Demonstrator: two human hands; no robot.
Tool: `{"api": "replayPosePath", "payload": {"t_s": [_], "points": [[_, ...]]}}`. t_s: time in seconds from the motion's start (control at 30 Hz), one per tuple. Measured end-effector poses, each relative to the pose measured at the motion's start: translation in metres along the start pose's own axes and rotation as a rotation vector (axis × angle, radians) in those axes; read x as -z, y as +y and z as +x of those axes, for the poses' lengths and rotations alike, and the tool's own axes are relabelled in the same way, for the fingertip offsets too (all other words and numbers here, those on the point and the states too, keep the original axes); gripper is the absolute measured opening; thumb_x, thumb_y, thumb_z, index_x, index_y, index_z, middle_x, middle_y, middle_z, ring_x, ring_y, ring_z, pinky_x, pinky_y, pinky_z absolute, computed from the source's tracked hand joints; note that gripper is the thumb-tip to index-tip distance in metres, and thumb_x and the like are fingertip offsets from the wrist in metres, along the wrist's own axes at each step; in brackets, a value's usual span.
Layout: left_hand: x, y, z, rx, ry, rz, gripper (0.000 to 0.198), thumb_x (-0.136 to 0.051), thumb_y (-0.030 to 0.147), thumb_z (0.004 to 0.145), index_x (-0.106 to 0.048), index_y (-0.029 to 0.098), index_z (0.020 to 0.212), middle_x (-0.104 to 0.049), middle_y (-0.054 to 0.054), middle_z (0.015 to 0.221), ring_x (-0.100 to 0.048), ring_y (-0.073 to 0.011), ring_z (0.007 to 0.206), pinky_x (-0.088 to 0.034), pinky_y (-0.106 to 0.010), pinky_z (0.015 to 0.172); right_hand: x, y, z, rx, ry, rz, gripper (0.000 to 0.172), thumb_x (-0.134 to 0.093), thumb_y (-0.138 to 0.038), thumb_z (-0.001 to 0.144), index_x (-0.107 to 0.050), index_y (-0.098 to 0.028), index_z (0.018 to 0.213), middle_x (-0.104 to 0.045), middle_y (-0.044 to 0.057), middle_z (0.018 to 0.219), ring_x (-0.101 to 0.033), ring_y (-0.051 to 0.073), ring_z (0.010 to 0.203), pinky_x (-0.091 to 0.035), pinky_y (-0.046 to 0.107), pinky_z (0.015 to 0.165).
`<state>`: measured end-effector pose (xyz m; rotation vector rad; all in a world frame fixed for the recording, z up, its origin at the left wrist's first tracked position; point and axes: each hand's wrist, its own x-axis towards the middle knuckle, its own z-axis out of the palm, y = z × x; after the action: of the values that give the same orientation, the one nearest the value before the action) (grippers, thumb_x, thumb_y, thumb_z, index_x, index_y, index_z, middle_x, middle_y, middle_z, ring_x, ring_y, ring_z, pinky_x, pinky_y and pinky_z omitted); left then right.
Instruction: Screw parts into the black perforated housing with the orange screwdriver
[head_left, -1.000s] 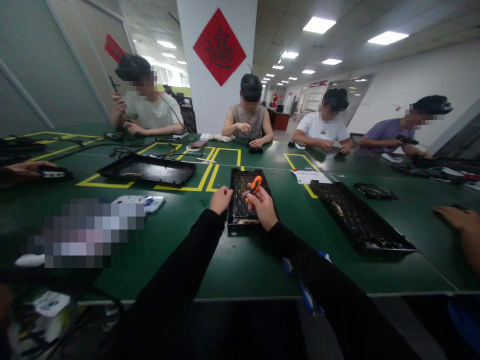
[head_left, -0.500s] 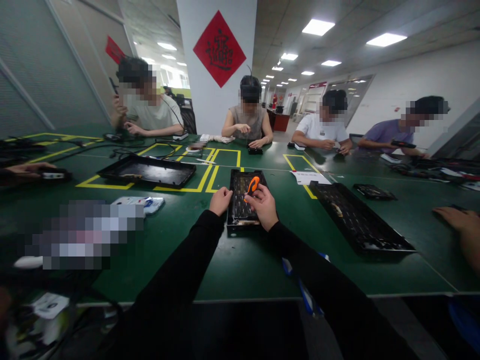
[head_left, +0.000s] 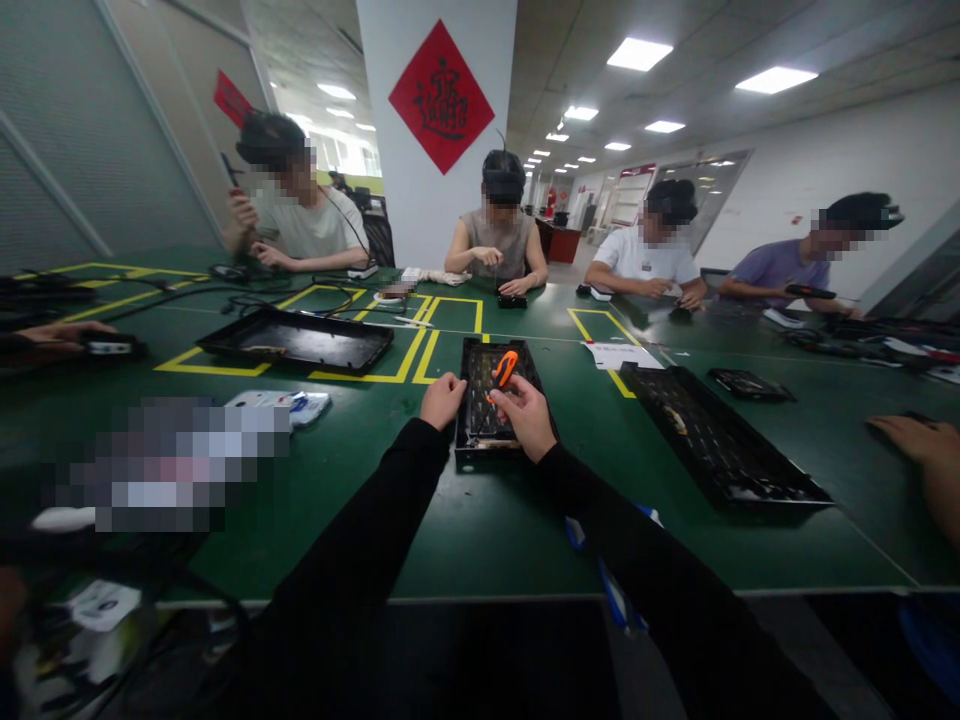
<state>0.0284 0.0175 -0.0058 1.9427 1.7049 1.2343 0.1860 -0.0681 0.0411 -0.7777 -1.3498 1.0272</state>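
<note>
In front of me on the green table lies a shallow black plastic casing [head_left: 491, 462], long side pointing away. My left hand [head_left: 443, 402] is closed at its left wall, fingers curled against the edge. Over the casing's right half, my right hand [head_left: 531, 415] pinches a small orange-and-black hand tool [head_left: 507, 368] between thumb and fingers. The tool stands tilted, its upper end leaning right. Its lower end is hard to make out against the dark interior. A light strip [head_left: 491, 444] runs along the casing's near end.
Another long black casing [head_left: 739, 455] lies to the right, beside a small dark part [head_left: 750, 384] and a paper sheet [head_left: 622, 356]. A black tray [head_left: 300, 340] sits at left. Co-workers sit across the table; other people's hands [head_left: 919, 450] show at both sides.
The orange tool has turned slightly in my right hand, showing more orange. Both hands stay at the casing. The view has shifted very slightly.
</note>
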Motion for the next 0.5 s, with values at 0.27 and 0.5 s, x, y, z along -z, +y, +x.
{"api": "replayPosePath", "payload": {"t_s": [0.27,0.5], "points": [[-0.002,0.0,0.0,0.006,0.008,-0.007,0.028,-0.041,0.036,0.077,-0.037,0.018,0.056,-0.044,0.003,0.055,-0.042,-0.0107,0.056,-0.029,-0.023,0.055,0.0,0.002,0.001,0.017,-0.022,0.086,0.032,-0.054,-0.027,0.074,-0.051,-0.02,0.105,-0.06,0.004,0.091,-0.043,0.004,0.045,-0.038,0.02,0.043],[0.011,0.016,-0.004,0.015,0.092,-0.038,0.027,-0.044,0.031,0.077,-0.036,0.018,0.055,-0.04,0.003,0.052,-0.038,-0.0099,0.053,-0.027,-0.023,0.053,-0.002,-0.002,-0.001,-0.013,-0.006,0.038,0.043,-0.058,-0.032,0.072,-0.049,-0.02,0.112,-0.059,0.003,0.09,-0.044,0.004,0.046,-0.039,0.019,0.043]]}}
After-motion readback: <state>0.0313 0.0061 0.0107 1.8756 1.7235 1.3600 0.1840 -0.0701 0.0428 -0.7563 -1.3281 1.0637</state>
